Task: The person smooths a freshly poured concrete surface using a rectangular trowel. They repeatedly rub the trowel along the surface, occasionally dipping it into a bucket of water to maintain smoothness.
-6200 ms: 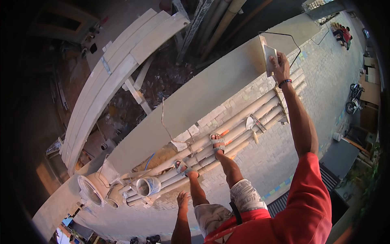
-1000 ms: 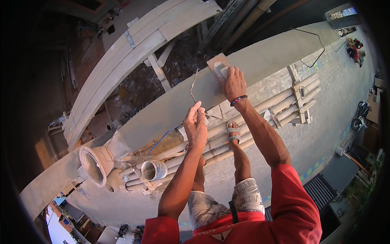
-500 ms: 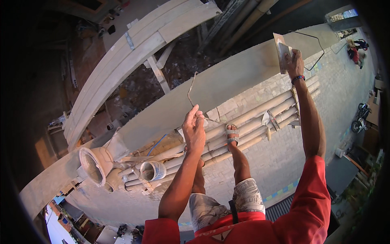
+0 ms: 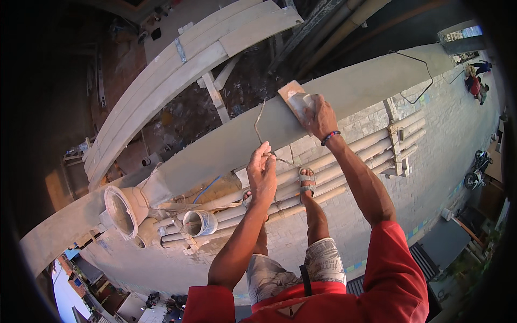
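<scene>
My right hand [image 4: 322,116] grips a rectangular trowel [image 4: 293,99], flat against the grey plastered top of a long wall [image 4: 355,81]. My left hand [image 4: 261,169], lower and nearer the middle, is closed round a bent twisted wire or cord [image 4: 258,121] that rises above the wall face. My sandalled feet [image 4: 307,183] stand on a bundle of long pale poles [image 4: 350,153] along the wall, high over a paved surface.
A curved pale timber piece [image 4: 183,70] spans the upper left above a dark, debris-strewn space. A bucket [image 4: 200,223] and a round funnel-like form [image 4: 123,212] are at the left. Several people [image 4: 476,86] are at the far right, near a parked motorbike [image 4: 475,172].
The trowel in my right hand has swept from right to left along the wall top in the last half second. My left hand stays on the wire, slightly shifted.
</scene>
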A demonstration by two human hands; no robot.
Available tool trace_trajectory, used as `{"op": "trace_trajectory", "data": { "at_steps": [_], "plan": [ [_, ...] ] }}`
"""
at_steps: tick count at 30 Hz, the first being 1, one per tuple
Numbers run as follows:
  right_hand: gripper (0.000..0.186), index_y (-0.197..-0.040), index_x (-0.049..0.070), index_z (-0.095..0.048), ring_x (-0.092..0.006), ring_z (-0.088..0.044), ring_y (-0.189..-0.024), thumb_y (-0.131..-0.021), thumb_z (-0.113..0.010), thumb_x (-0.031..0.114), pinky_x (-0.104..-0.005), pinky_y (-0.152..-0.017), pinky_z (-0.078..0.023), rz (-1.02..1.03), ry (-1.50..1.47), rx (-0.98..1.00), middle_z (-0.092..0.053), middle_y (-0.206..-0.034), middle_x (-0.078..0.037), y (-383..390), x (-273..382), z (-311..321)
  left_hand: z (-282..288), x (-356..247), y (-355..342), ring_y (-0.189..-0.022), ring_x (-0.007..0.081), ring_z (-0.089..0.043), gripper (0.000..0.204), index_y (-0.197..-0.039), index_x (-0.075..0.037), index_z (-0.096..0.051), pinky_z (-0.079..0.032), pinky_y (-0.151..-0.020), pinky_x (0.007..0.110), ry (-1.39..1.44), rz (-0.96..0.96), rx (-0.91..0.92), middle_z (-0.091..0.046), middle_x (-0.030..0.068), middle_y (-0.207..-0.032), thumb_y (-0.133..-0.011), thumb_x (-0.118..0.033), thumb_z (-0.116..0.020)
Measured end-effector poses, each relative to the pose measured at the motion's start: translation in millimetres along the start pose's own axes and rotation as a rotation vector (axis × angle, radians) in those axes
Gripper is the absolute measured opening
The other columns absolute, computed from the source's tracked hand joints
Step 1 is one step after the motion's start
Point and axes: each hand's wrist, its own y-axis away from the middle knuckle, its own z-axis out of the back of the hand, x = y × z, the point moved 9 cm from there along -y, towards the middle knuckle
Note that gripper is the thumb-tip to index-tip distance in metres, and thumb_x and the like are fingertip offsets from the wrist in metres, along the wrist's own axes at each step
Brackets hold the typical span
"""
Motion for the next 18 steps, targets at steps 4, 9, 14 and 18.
{"op": "trace_trajectory", "data": {
  "at_steps": [4,9,14,18],
  "plan": [
    [0.035,-0.113,-0.002,-0.050,-0.0468,-0.061,-0.085,-0.087,-0.064,0.017,-0.0473,-0.074,-0.048,-0.067,-0.127,-0.106,-0.062,-0.090,-0.028,27.9,28.8,29.9,8.9,6.7,17.2,-0.099,0.0152,-0.055,0.041,-0.133,-0.001,-0.051,-0.045,-0.090,0.030,-0.009,0.011,0.041,-0.058,0.0097,-0.111,-0.093,-0.008,-0.055],
    [0.043,-0.106,0.000,-0.058,-0.0133,-0.056,-0.083,-0.089,-0.068,0.038,-0.0290,-0.072,-0.047,-0.346,-0.636,-0.253,-0.061,-0.094,-0.006,31.4,-108.1,101.2,-25.4,-23.3,2.7,-0.101,0.0201,-0.059,0.045,-0.137,0.000,-0.045,-0.052,-0.081,0.034,-0.293,-0.277,0.033,-0.055,0.0211,-0.125,-0.094,-0.011,-0.055],
    [0.032,-0.111,0.007,-0.062,-0.0132,-0.060,-0.083,-0.092,-0.063,0.033,-0.0301,-0.068,-0.052,-0.697,-0.860,-0.173,-0.062,-0.094,-0.001,105.2,-168.5,101.5,-35.9,-15.4,18.2,-0.127,0.0410,-0.046,0.050,-0.135,0.007,-0.043,-0.035,-0.109,0.045,-0.335,-0.228,0.099,-0.047,0.0282,-0.136,-0.091,-0.014,-0.057],
    [0.027,-0.116,0.005,-0.059,-0.0173,-0.064,-0.091,-0.100,-0.048,0.024,-0.0323,-0.079,-0.054,-0.663,-1.221,-0.202,-0.065,-0.102,-0.005,126.8,-148.3,121.9,-101.1,-21.9,1.9,-0.129,0.0438,-0.041,0.056,-0.136,0.007,-0.042,-0.033,-0.110,0.046,-0.393,-0.347,0.194,-0.044,0.0327,-0.137,-0.088,-0.014,-0.061]
  ]
}}
